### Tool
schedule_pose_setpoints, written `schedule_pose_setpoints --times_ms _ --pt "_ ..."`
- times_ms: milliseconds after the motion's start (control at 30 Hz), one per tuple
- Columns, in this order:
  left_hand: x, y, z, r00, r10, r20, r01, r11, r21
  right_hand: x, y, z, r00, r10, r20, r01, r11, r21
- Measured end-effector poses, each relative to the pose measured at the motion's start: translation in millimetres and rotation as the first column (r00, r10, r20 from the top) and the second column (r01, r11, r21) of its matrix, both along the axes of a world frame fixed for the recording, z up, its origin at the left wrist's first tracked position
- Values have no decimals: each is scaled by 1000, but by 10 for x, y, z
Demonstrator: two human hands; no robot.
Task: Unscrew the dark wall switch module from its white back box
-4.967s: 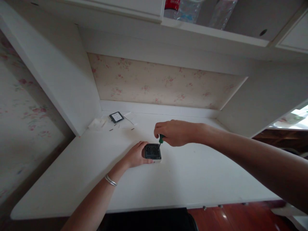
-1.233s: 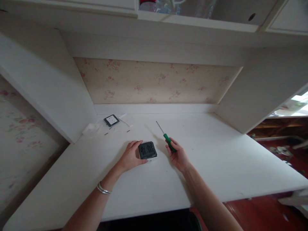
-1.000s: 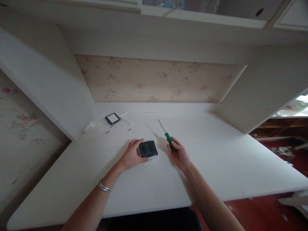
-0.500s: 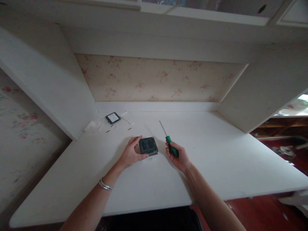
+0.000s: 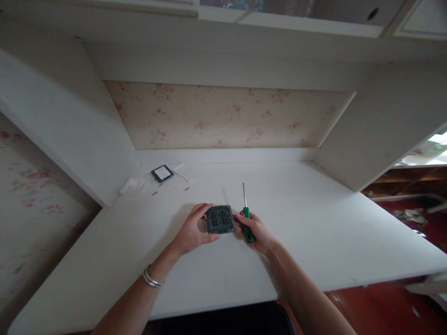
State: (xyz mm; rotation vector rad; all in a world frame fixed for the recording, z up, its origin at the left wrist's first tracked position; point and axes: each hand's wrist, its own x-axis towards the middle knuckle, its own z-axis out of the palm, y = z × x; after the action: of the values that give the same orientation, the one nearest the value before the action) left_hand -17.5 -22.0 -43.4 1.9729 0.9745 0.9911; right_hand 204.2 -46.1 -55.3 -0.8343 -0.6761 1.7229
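A dark grey square wall socket point(image 5: 220, 219) is held just over the white desk, its face with two groups of dark fittings turned up. My left hand point(image 5: 193, 229) grips its left side, thumb along the near edge and fingers at the far edge. Wrapped round the green handle of a screwdriver point(image 5: 247, 225) is my right hand point(image 5: 257, 231), with the metal shaft pointing away from me. Fingertips of that hand reach the socket's right edge; whether they press on it I cannot tell. The underside of the socket is hidden.
A dark-framed plate with a white centre point(image 5: 162, 173) lies at the back left of the desk point(image 5: 314, 223). Beside it are crumpled clear plastic point(image 5: 133, 186) and several small screws point(image 5: 186, 189). Side panels, a low back ledge and an overhead cabinet point(image 5: 223, 60) enclose the desk.
The socket has shifted right and toward me, looking lifted and tilted. My right hand has come nearer to it, and the screwdriver has swung from slanting left to nearly straight ahead.
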Motion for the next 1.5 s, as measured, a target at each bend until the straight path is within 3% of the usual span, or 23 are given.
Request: schedule_pose_setpoints --times_ms 333,500,633,767,867,967,1067,1200,1300,1400,1500 --pt "17 1 -24 999 -28 -40 29 999 27 -41 -26 46 986 -6 165 -10 995 100" --pt "28 0 -36 999 -30 -24 31 999 44 -52 -22 -8 963 -107 246 69 985 160" --pt "35 -1 -51 999 -25 -34 26 999 41 -56 -5 -63 936 -134 326 60 972 228" --pt "37 -3 -59 999 -5 -42 7 999 53 -64 29 -113 892 -150 427 32 962 270" --pt "30 -3 -54 999 9 -40 -6 998 65 -56 86 -122 816 -188 546 11 951 310" --pt "14 14 -35 999 41 -18 -39 995 96 -48 179 -31 664 -256 703 -49 923 382" --pt "-10 56 -13 994 100 35 -103 989 110 -90 289 184 545 -311 778 -112 893 435" --pt "-64 152 -33 971 189 148 -202 976 79 -263 447 527 499 -392 773 -163 834 528" --pt "-139 233 -95 945 258 199 -273 960 53 -420 589 693 434 -412 801 -298 773 560" --pt "-243 313 -161 927 321 193 -333 942 32 -550 756 741 349 -395 850 -446 728 522" --pt "-349 400 -222 904 383 191 -393 920 11 -672 930 711 359 -371 856 -426 751 504"
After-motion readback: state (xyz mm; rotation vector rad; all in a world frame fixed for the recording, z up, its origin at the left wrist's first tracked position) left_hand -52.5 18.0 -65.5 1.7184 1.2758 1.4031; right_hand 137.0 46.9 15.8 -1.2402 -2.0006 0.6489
